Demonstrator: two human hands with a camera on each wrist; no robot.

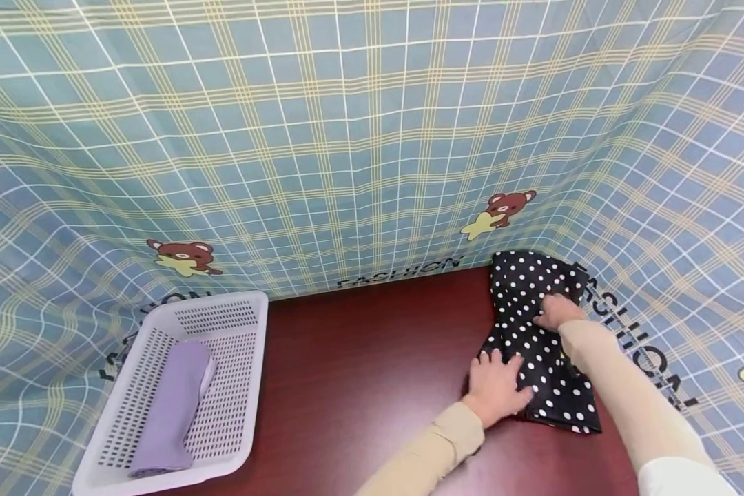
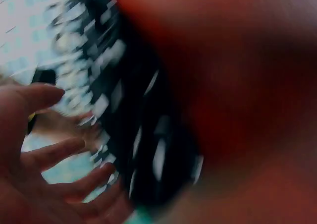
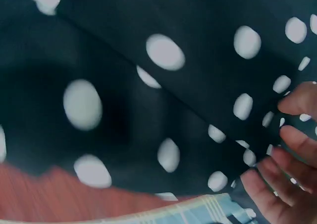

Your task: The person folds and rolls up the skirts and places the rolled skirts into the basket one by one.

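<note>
Black white-dotted cloth [image 3: 148,110] fills right-wrist view, lies on dark red table [image 1: 372,372] at far right corner. My right hand [image 1: 556,311] on cloth's upper part, fingers bent into fabric, pinching fold. My left hand [image 1: 496,387] flat on cloth's near-left edge, fingers straight. White perforated plastic basket [image 1: 242,413] well left of both hands, holds folded lilac cloth [image 1: 172,406].

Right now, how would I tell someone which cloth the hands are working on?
Start at the dark red table walled by blue plaid sheets. At its far right corner, under the left hand and right hand, lies the cloth. It is black with white dots, unlike the plain purple cloth in the white basket at the left.
</note>
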